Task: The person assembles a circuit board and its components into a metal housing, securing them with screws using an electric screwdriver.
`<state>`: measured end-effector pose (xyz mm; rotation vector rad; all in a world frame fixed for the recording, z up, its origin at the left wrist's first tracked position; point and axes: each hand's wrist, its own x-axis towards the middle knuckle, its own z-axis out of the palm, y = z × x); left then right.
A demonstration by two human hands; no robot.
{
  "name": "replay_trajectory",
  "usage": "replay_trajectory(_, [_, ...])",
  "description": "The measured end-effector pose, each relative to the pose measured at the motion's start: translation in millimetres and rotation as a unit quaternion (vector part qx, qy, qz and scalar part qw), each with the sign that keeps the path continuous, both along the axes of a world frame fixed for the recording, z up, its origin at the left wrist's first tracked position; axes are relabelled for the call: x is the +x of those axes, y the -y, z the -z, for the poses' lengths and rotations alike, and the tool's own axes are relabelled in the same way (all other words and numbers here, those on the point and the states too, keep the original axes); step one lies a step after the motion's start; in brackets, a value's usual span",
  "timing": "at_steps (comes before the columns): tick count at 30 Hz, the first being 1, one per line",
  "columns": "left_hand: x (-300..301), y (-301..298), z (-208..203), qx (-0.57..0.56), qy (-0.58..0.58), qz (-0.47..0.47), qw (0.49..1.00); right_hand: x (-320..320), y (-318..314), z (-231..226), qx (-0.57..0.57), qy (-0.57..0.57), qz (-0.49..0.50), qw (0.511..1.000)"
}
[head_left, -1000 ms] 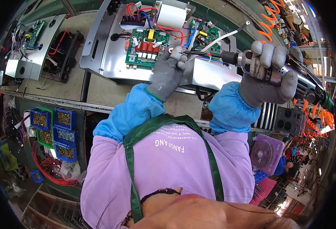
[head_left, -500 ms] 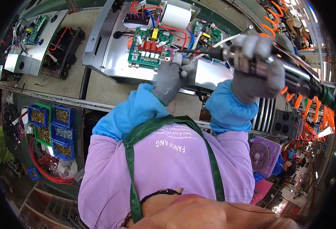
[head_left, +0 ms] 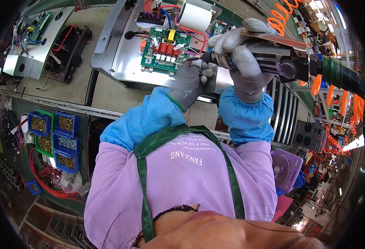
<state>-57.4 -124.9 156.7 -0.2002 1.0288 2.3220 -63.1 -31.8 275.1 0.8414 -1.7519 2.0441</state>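
Observation:
My right hand (head_left: 249, 54), in a grey glove, is wrapped round a black power screwdriver (head_left: 282, 62) with a green hose fitting at its back. The tool lies nearly level, its thin bit pointing left to the right edge of a green circuit board (head_left: 159, 62). Just under the bit is my left hand (head_left: 188, 83), also gloved, its fingers bent and pressed together by the board's corner. Whatever they pinch is too small to make out. Red capacitors and a yellow-wrapped transformer (head_left: 171, 36) stand on the board, which sits inside a silver metal chassis (head_left: 126, 62).
Another chassis (head_left: 37, 68) with a board lies at the left. Blue bins (head_left: 67, 124) of brass and silver screws stand at lower left, beside red wires (head_left: 45, 182). Orange coiled hoses (head_left: 283, 16) hang at the right, above a purple fan (head_left: 285, 169).
The screwdriver and my right hand have moved left, and the bit now sits nearer my left fingertips. White cable ends near the tool are now hidden. My left hand has shifted slightly.

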Motion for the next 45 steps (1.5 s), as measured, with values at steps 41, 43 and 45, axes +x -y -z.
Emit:
replay_trajectory(41, [-4.1,19.4,11.3,-0.609,-0.437,0.272,0.603,-44.0,16.3,14.1,0.111,0.109,0.015,0.988])
replay_trajectory(43, [-2.6,19.9,19.3,-0.602,-0.470,0.257,0.592,-43.0,14.0,20.0,0.050,0.162,0.011,0.985])
replay_trajectory(45, [-1.8,21.2,24.2,-0.597,-0.488,0.226,0.595,-46.2,19.5,16.9,0.145,0.152,0.114,0.971])
